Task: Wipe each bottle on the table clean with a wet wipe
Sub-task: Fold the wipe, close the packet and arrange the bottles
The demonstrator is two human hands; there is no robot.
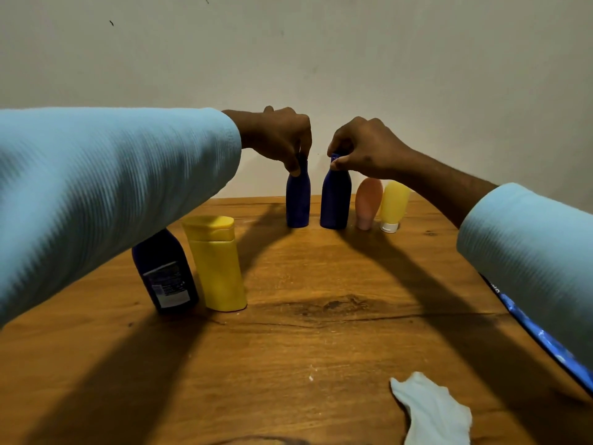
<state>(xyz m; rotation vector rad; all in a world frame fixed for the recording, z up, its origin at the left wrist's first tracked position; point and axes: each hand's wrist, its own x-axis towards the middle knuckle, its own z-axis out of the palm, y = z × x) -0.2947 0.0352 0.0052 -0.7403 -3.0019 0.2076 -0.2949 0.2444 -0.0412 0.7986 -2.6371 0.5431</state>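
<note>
Far left and nearest us, we've got a dark blue bottle (167, 274) with its label facing us, half tucked under our left sleeve (96, 187), and touching or just beside it on its right a big yellow bottle (218, 268) with a flip cap. Further back, our left hand (282, 136) pinches the top of a slim blue bottle (298, 200) standing upright near the far edge of the wooden table (321, 332). Just right of that, our right hand (362, 146) has its fingers curled round the cap of a second blue bottle (335, 200), also upright (the two stand close but apart). Next along sit a peach tube (367, 203) and a yellow tube (393, 203), both cap-down, just beside each other. Near right, the wet wipe (433, 412) lies crumpled on the table, not in either hand. Along the right edge there's a blue patterned thing (539, 335), can't tell what.
</note>
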